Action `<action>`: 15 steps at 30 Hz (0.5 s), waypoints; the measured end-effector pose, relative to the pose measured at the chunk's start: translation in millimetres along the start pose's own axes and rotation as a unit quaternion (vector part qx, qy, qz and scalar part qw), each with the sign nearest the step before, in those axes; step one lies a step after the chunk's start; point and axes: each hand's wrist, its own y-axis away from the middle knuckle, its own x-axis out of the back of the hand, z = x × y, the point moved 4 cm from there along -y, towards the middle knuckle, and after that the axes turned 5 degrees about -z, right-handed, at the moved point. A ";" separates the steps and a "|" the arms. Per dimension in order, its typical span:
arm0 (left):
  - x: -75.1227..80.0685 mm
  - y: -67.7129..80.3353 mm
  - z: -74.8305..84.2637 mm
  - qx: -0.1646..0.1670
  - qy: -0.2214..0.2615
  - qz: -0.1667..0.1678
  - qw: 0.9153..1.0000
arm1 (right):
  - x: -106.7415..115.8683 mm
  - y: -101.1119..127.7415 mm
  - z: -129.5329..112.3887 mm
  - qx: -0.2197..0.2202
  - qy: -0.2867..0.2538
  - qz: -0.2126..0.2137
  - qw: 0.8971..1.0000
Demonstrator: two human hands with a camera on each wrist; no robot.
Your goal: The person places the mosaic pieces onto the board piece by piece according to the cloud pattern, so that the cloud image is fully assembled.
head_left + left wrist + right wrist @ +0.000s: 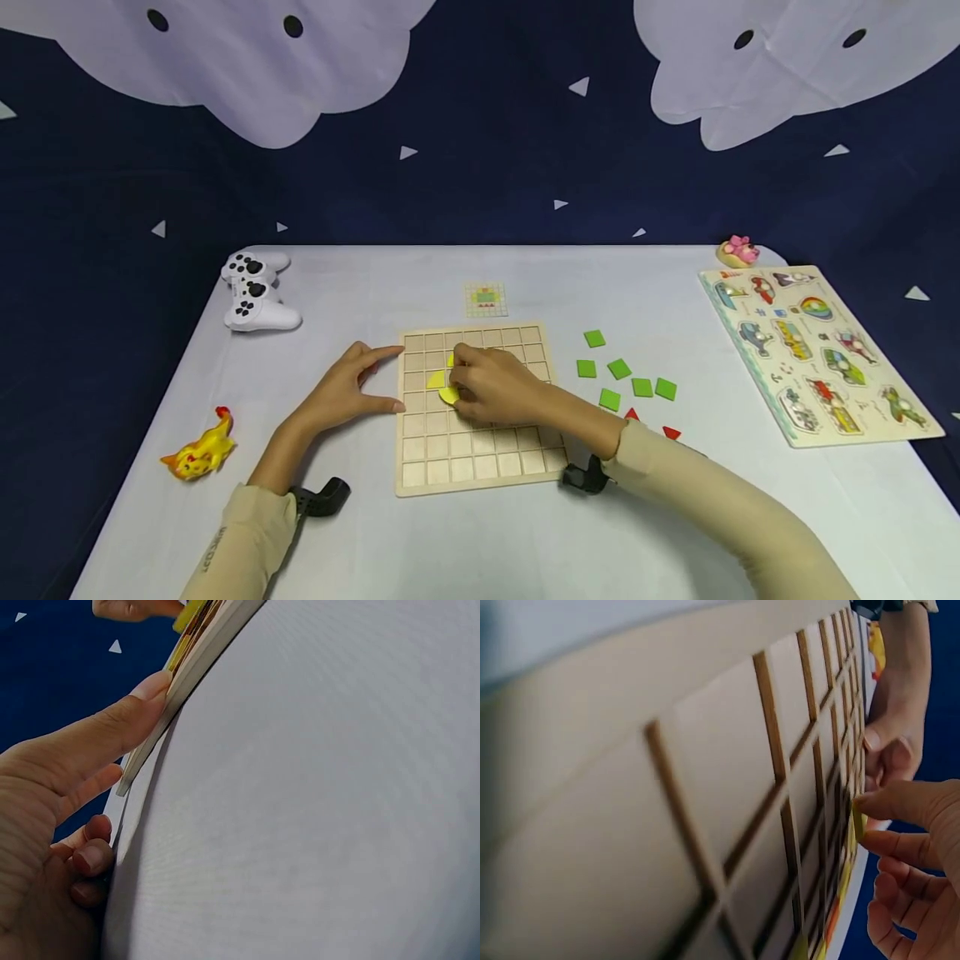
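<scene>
A square wooden grid board (442, 473) lies on the white table. My left hand (347, 387) rests at its left edge, thumb and index finger spread apart along the rim; in the left wrist view the thumb (112, 731) presses against the board's side. Over the upper middle cells, my right hand (498, 385) pinches a small yellow piece with a rounded edge (448, 395) between thumb and fingers, its thin side (858, 820) showing in the right wrist view. Another yellow piece (436, 381) lies in a cell just left of it. Further cells are hidden under the right hand.
Several green squares (618, 369) and red triangles (671, 432) lie right of the board. Behind it is a small pattern card (486, 299). A white game controller (257, 292), a yellow toy figure (200, 450), a picture puzzle board (817, 354) and a pink ornament (738, 252) stand around.
</scene>
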 end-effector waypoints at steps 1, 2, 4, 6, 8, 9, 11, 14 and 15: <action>-0.1 -0.2 0.2 0.000 0.001 0.000 1.000 | -1.4 -2.2 -1.8 -0.001 0.001 -0.002 1.000; -0.2 -0.3 0.4 0.000 0.001 -0.001 1.000 | -2.6 -4.1 -3.4 -0.002 0.001 -0.002 1.000; -0.3 -0.6 0.4 0.002 0.003 -0.002 1.000 | -4.3 -6.8 -5.6 -0.009 -0.001 -0.001 1.000; -0.2 -0.8 0.4 0.003 0.005 -0.003 1.000 | -5.8 -8.7 -7.0 -0.018 -0.008 -0.001 1.000; 0.1 -0.7 0.3 0.005 0.006 -0.003 1.000 | -6.8 -10.4 -8.5 -0.028 -0.021 -0.001 0.999; 0.3 -0.7 0.2 0.005 0.006 -0.002 1.000 | -8.1 -11.3 -9.3 -0.034 -0.029 0.000 0.999; 0.5 -0.4 0.2 0.005 0.006 -0.001 1.000 | -10.2 -12.4 -11.3 -0.048 -0.048 0.000 0.998; 0.6 -0.2 0.1 0.002 0.007 0.000 1.000 | -13.3 -13.3 -14.1 -0.076 -0.064 0.002 0.995; 0.8 -0.1 0.2 0.002 0.008 0.001 1.000 | -14.1 -13.6 -15.0 -0.085 -0.064 0.004 0.994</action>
